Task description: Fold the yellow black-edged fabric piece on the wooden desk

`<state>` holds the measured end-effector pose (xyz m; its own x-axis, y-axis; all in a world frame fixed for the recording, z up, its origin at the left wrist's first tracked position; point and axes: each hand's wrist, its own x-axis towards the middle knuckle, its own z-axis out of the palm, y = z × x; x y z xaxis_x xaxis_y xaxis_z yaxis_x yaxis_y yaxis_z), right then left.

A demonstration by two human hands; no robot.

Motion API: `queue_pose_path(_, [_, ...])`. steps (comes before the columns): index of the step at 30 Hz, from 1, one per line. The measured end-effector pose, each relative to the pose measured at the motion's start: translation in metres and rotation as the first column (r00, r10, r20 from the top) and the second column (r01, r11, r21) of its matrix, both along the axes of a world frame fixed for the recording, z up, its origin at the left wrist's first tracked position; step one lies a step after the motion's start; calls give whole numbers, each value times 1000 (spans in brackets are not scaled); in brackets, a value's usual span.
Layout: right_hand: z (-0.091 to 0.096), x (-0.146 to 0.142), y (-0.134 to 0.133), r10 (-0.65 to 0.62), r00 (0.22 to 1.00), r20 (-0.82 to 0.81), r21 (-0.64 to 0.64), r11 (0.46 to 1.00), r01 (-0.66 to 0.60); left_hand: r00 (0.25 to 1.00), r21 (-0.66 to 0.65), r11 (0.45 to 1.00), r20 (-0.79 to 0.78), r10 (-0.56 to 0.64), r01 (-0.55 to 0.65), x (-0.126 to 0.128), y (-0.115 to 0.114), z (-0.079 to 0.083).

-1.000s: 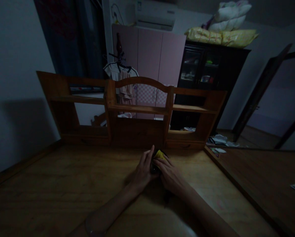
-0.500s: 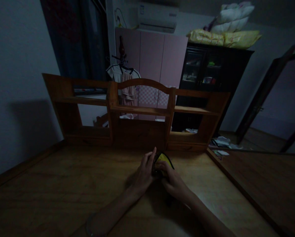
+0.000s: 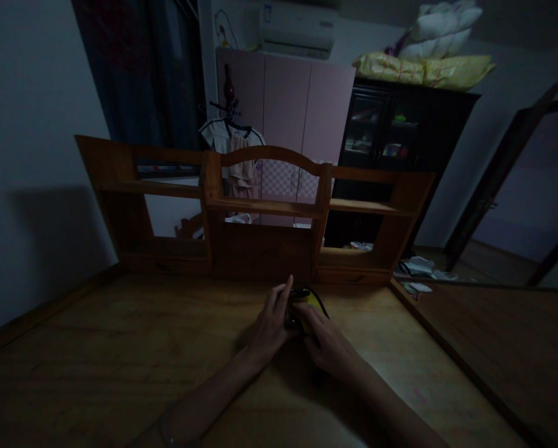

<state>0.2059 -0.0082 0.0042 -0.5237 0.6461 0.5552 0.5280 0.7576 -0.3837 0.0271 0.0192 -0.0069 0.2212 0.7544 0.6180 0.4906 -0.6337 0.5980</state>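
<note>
Between my hands, just above the wooden desk top, is a small yellow pouch-like item with black edging point(image 3: 315, 301); dim light hides its exact kind. My left hand point(image 3: 273, 317) grips its dark left side, with the thumb or a finger pointing up. From the right, my right hand point(image 3: 323, 333) has its fingers bent over the front of the yellow part, near the dark opening. A small shiny spot shows between the hands. Whatever lies inside the item is hidden by my fingers.
A wooden shelf unit point(image 3: 264, 206) stands along the far edge of the desk point(image 3: 167, 348). To the right, past a raised wooden edge, lie papers point(image 3: 416, 287). Behind are a pink wardrobe point(image 3: 286, 106), a dark cabinet point(image 3: 428, 137) and hanging clothes point(image 3: 239, 155).
My right fingers have shifted slightly left across the yellow item, and a dark gap shows more at its top. Both hands stay in nearly the same place.
</note>
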Motion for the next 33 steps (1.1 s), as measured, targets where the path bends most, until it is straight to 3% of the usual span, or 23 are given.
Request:
queue_pose_path(12, [7,-3,5,-38,979,201,237,971,-11,995,39,998,-92,-43,47,-1,-2,0])
queue_pose_path(25, [6,-6,7,-41,983,179,207,978,3,995,39,999,-97,-28,32,0,-3,0])
queue_pose_path(33, [4,-5,7,53,993,103,130,989,-67,993,11,998,-99,-62,63,1,-9,3])
